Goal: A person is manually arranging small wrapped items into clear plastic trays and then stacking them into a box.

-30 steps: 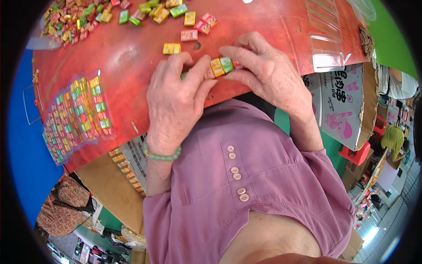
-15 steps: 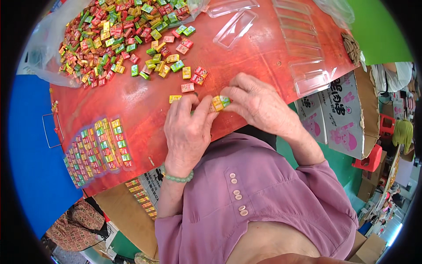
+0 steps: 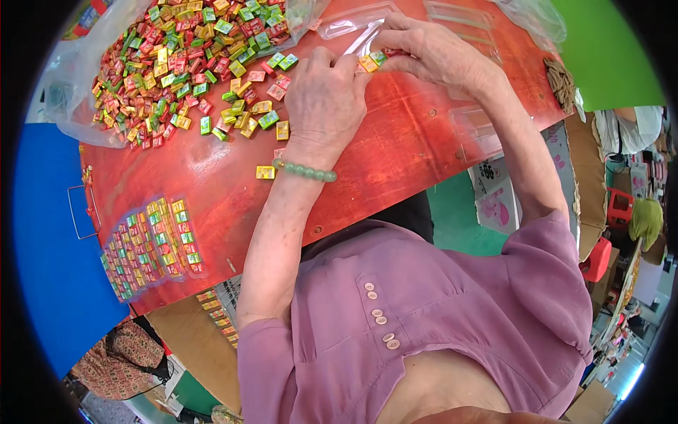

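Between my two hands is a short row of small printed boxes point(image 3: 369, 63), with yellow, green and red ones showing. My left hand point(image 3: 325, 102), with a green bead bracelet point(image 3: 305, 170) on its wrist, grips the row's left end. The fingers of my right hand point(image 3: 441, 60) pinch the other end. Just beyond the row, at the far side of the table, lies a clear plastic tray point(image 3: 366, 37), partly hidden by my right hand. Loose boxes lie left of my left hand, among them a single yellow box point(image 3: 265, 172) near my wrist.
A heap of the same small boxes point(image 3: 176, 63) spills from a clear bag point(image 3: 67, 106) onto the red table point(image 3: 395, 155). Filled trays point(image 3: 152, 244) lie in rows at the near left. More clear trays point(image 3: 477, 131) and a coil of brown cord point(image 3: 560, 83) are at the right.
Both hands have moved away from my body to the far side of the table, carrying the row of boxes over to the clear tray.
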The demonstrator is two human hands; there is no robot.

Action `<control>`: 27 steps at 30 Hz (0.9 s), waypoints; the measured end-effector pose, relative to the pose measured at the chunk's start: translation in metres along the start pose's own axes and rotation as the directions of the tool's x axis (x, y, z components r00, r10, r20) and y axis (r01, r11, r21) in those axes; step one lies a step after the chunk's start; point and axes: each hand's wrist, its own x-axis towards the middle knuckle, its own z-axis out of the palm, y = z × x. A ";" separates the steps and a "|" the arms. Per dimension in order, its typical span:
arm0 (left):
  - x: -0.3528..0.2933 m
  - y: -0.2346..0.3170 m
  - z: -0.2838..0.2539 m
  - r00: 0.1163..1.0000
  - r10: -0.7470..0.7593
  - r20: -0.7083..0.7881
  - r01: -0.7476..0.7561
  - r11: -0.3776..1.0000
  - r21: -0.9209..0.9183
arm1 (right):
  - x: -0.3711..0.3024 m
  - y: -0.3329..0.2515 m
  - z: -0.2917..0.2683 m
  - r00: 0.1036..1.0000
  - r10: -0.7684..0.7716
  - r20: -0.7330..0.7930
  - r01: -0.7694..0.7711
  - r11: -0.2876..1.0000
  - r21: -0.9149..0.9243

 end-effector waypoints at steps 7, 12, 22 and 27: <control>0.008 0.002 0.019 0.994 -0.111 0.023 0.109 0.992 0.064 | 0.024 0.038 0.004 0.977 -0.019 0.211 -0.006 0.993 0.116; 0.010 0.004 0.025 0.990 -0.136 0.049 0.133 0.990 0.053 | 0.035 0.058 0.006 0.960 -0.243 0.141 0.226 0.966 0.124; 0.010 0.008 0.020 0.993 -0.114 0.003 0.113 0.989 0.092 | 0.038 0.051 -0.007 0.970 -0.121 0.210 0.076 0.975 0.210; 0.008 0.002 0.017 0.996 -0.040 0.078 0.026 0.985 0.172 | 0.037 0.056 -0.005 0.963 -0.104 0.250 0.033 0.962 0.271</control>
